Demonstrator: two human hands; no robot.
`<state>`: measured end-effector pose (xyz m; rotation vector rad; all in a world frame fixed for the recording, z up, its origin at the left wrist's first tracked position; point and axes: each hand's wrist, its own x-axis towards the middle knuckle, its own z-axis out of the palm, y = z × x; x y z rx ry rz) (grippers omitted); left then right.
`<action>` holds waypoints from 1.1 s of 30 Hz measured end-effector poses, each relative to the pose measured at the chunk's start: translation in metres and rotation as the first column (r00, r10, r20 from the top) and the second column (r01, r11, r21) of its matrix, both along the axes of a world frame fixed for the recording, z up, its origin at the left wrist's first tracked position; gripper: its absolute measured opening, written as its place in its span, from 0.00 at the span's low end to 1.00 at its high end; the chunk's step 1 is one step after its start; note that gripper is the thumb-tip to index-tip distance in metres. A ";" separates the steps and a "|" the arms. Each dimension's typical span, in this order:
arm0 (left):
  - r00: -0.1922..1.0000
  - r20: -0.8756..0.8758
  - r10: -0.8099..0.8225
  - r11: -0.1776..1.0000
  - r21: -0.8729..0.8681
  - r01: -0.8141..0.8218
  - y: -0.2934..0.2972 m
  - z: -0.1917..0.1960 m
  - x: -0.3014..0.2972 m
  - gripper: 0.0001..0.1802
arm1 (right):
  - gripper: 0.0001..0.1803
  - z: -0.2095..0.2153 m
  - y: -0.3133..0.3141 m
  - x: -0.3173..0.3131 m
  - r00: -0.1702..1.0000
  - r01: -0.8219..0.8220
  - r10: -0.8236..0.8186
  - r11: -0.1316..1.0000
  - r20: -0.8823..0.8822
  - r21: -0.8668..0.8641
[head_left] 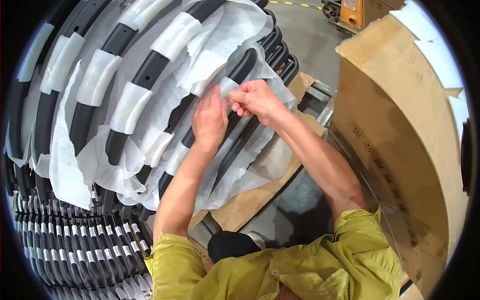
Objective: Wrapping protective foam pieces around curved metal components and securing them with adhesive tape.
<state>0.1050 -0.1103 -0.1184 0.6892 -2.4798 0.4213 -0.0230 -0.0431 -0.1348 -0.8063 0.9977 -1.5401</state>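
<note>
At near left, stacked tubes (60, 244) wear white bands, likely against scratches. Mid-scene, the left hand (209, 120) lies flat over a black tube (244, 64), seemingly steadying it; just beside, the right hand (257, 101) draws its fingertips together by the tube's wrap (228, 86), though I cannot tell what they pinch, if anything. Loose sheets (220, 42) seem to cushion neighbouring tubes but drape in the way. Rightward, a tall box (395, 115) limits elbow room; far right stands an orange pallet truck (351, 16).

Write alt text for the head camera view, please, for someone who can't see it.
A person's left hand and right hand are close together at a white wrap on a black bar. More black bars with white wraps and thin white sheets lie nearby, and a large cardboard box stands at right.
</note>
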 end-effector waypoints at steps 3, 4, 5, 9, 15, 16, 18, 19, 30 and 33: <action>0.999 0.008 -0.051 0.998 0.048 0.050 0.006 -0.001 -0.007 0.25 | 0.12 0.006 -0.018 -0.010 0.995 0.057 -0.060 0.998 0.081 0.038; 0.999 0.001 -0.054 0.998 0.045 0.054 0.008 0.004 -0.008 0.25 | 0.12 0.008 -0.020 -0.010 0.995 0.060 -0.063 0.998 0.075 0.035; 0.998 -0.018 -0.058 0.985 0.162 0.060 0.013 0.009 -0.008 0.27 | 0.12 0.009 -0.021 -0.011 0.994 0.064 -0.069 0.996 0.087 0.057; 0.977 -0.164 0.138 0.903 0.425 -0.056 0.015 0.019 -0.014 0.23 | 0.12 0.010 -0.026 -0.010 0.981 0.061 -0.075 0.995 0.180 0.081; 0.885 -0.326 0.332 0.855 0.501 -0.136 0.010 0.013 -0.019 0.19 | 0.26 -0.001 -0.012 -0.010 0.968 0.061 -0.080 0.994 0.237 0.087; 0.877 -0.319 0.358 0.861 0.475 -0.178 0.011 0.014 -0.020 0.18 | 0.26 0.000 -0.006 -0.008 0.970 0.068 -0.087 0.993 0.225 0.092; 0.870 -0.323 0.373 0.865 0.461 -0.199 0.012 0.011 -0.025 0.18 | 0.24 -0.001 0.009 -0.001 0.966 0.195 -0.202 0.979 0.159 0.062; 0.861 -0.338 0.379 0.878 0.424 -0.220 0.012 0.009 -0.028 0.18 | 0.23 0.008 0.019 0.004 0.966 0.229 -0.232 0.973 0.116 0.040; 0.803 -0.293 0.519 0.806 0.481 -0.346 0.006 -0.008 -0.037 0.18 | 0.12 0.152 0.077 0.028 -0.128 -0.014 -0.348 0.937 -0.929 -0.349; 0.902 -0.278 0.329 0.921 0.306 -0.242 -0.005 -0.003 -0.024 0.20 | 0.14 0.208 0.144 -0.014 -0.441 -0.028 -0.137 0.990 -0.887 -0.139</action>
